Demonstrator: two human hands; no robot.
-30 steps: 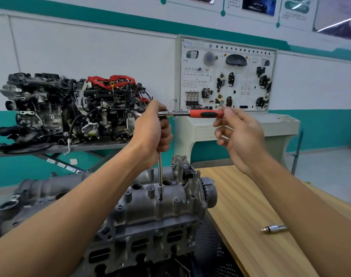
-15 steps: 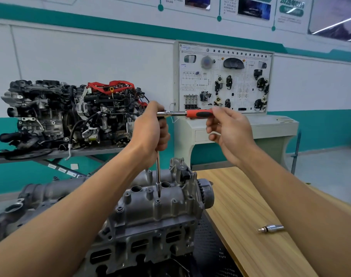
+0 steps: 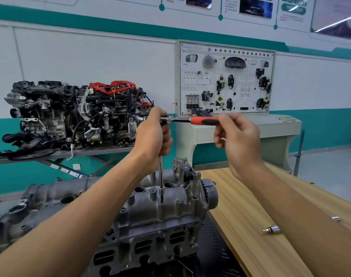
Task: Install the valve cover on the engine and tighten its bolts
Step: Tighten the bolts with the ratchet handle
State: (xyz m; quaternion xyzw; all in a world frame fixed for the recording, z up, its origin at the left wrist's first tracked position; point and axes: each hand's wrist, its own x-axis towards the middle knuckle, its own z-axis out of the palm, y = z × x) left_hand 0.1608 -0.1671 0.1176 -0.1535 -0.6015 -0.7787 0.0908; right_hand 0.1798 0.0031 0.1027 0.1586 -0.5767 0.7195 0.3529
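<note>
Filling the lower centre of the frame, the grey valve cover (image 3: 148, 210) sits on the engine (image 3: 146, 246), beside a wooden bench (image 3: 250, 232). Upper right, a white training board (image 3: 226, 80) carries a Chinese heading too small to read surely. The left hand (image 3: 153, 138) curls round the top of the upright extension bar (image 3: 161, 176); the right hand (image 3: 238, 140) pinches the red-and-black ratchet handle (image 3: 204, 121). The bar's tip stands on a cover bolt (image 3: 161, 203).

Cover (image 3: 150, 212) at front left, table (image 3: 240, 206) at right.
The ratchet (image 3: 202, 121) is held level above the cover, its handle pinched by the right hand (image 3: 240, 142); the extension (image 3: 161, 174) is stood upright on the cover, its top gripped by the left hand (image 3: 152, 140). A fitting (image 3: 271, 229) is laid on the table. Behind, an engine (image 3: 74, 114) is set on a stand (image 3: 102, 151), left of the panel (image 3: 226, 80).
</note>
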